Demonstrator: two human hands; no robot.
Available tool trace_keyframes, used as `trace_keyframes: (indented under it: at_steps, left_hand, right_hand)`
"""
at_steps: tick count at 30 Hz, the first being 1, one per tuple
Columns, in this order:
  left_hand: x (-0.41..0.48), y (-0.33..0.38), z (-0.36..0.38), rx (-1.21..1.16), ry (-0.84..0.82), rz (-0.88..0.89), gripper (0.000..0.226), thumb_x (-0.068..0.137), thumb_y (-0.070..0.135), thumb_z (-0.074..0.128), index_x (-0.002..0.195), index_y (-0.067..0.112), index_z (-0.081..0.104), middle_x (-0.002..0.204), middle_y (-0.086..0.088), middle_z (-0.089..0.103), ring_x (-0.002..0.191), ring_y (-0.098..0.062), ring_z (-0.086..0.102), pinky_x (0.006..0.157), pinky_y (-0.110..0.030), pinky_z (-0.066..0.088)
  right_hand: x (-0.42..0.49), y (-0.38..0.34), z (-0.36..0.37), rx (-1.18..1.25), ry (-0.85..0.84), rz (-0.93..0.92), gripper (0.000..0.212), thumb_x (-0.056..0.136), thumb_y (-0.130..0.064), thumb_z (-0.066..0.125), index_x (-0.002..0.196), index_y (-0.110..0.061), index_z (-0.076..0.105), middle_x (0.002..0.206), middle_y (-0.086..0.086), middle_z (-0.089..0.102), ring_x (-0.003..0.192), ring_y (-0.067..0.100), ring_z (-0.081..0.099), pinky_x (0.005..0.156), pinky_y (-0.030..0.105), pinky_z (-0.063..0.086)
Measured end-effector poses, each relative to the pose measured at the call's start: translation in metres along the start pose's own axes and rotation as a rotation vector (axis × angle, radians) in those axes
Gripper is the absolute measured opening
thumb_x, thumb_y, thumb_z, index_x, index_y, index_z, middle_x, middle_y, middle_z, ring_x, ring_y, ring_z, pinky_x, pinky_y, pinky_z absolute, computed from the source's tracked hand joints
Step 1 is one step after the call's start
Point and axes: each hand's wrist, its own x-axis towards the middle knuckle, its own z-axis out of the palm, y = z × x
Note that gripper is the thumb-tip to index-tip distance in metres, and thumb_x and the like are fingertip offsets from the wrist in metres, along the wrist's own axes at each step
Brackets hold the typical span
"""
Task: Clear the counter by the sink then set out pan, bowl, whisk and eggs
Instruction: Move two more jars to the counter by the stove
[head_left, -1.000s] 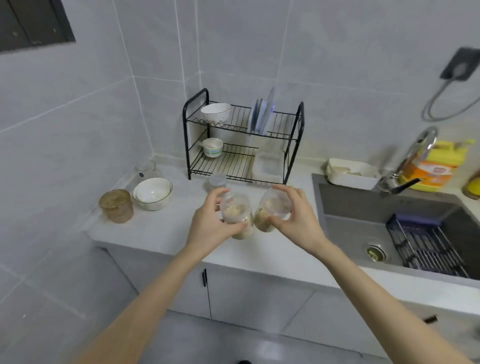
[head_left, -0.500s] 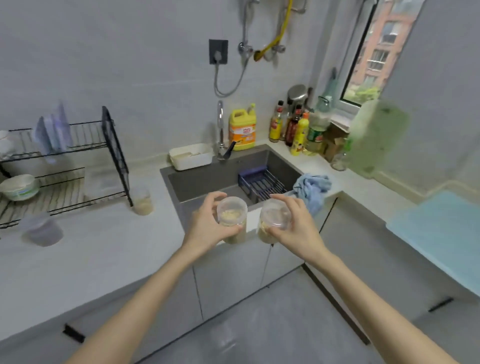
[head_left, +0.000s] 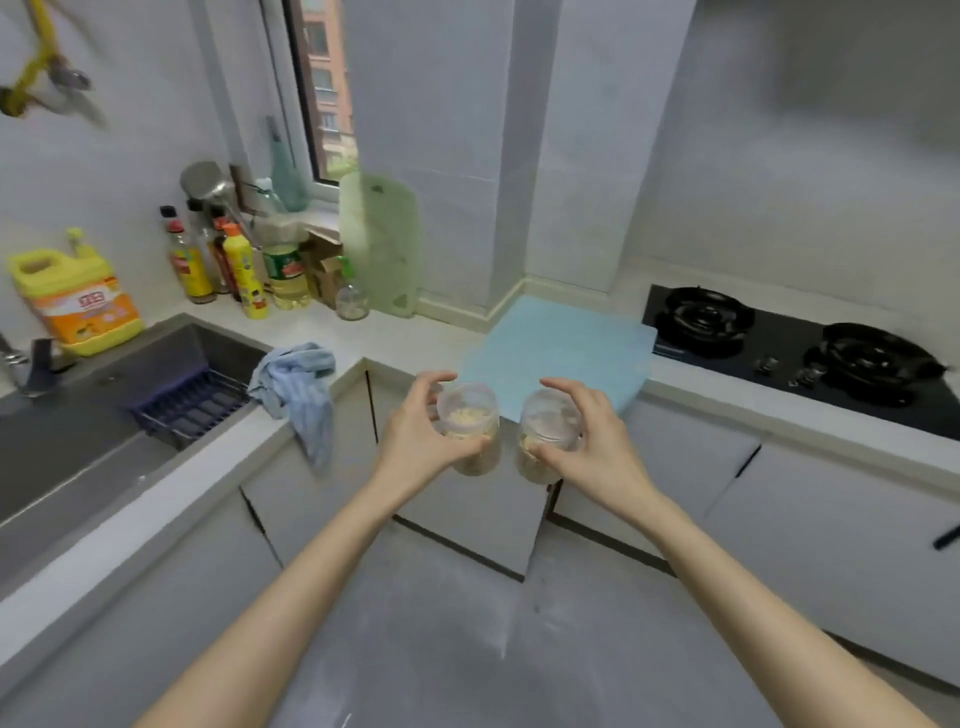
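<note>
Holding both loads off the white countertop (head_left: 400, 338), before its front edge by the light-blue mat (head_left: 561, 343): left hand (head_left: 415, 436) wraps a clear plastic jar of pale grains (head_left: 467, 415), right hand (head_left: 597, 452) grips a second such jar (head_left: 550, 421). Hazard, as judged: fingertip holds slipping, the jars knocking together.

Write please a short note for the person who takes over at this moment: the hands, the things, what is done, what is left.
The left hand has its fingers curled round a clear jar with pale contents.
The right hand grips a second clear jar in the same way.
Both jars are in the air above the floor, in front of the corner cabinets, near the blue mat. The sink is on the left.
Done: these two jars are off the counter.
Left: put them down. Pan, bowl, whisk and eggs are not in view, so none is set out here.
</note>
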Motion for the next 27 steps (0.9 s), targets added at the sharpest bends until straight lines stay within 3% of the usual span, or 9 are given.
trace_keyframes:
  at_steps: [6,10,13,23,27]
  left_hand:
    - [0.039,0.052,0.115,-0.025,-0.216,0.093,0.073,0.057,0.03,0.088,0.118,0.035,0.047,0.11,0.008,0.064,0.097,-0.008,0.062,0.076,-0.017,0.048]
    - [0.058,0.082,0.178,-0.034,-0.356,0.164,0.072,0.06,0.033,0.086,0.119,0.037,0.046,0.11,0.014,0.062,0.095,-0.002,0.059,0.072,-0.012,0.043]
    - [0.072,0.1,0.219,-0.056,-0.447,0.215,0.072,0.06,0.032,0.086,0.12,0.036,0.046,0.104,0.018,0.059,0.091,0.004,0.057,0.075,-0.015,0.046]
    - [0.153,0.164,0.378,-0.123,-0.672,0.335,0.072,0.058,0.026,0.087,0.119,0.034,0.05,0.104,0.014,0.06,0.096,-0.008,0.059,0.083,-0.029,0.051]
    - [0.184,0.187,0.434,-0.15,-0.756,0.35,0.073,0.057,0.026,0.087,0.119,0.034,0.049,0.103,0.019,0.061,0.097,-0.006,0.061,0.077,-0.019,0.049]
  right_hand:
    - [-0.023,0.067,-0.087,-0.026,0.215,0.16,0.064,0.076,-0.016,0.07,0.13,-0.037,0.045,0.122,-0.006,0.045,0.107,-0.004,0.037,0.082,-0.001,0.03]
    - [-0.036,0.103,-0.131,-0.047,0.364,0.254,0.064,0.074,-0.017,0.071,0.129,-0.038,0.045,0.123,-0.006,0.046,0.11,0.002,0.04,0.087,0.017,0.032]
    - [-0.04,0.126,-0.159,-0.071,0.458,0.328,0.066,0.074,-0.018,0.072,0.13,-0.037,0.044,0.122,-0.009,0.044,0.111,0.003,0.041,0.088,0.019,0.031]
    - [-0.019,0.216,-0.261,-0.138,0.698,0.467,0.067,0.076,-0.019,0.072,0.131,-0.041,0.041,0.125,-0.006,0.045,0.111,0.002,0.042,0.091,0.02,0.034]
    - [-0.005,0.251,-0.3,-0.168,0.769,0.515,0.066,0.076,-0.021,0.073,0.129,-0.044,0.041,0.127,-0.006,0.044,0.115,0.006,0.044,0.096,0.027,0.04]
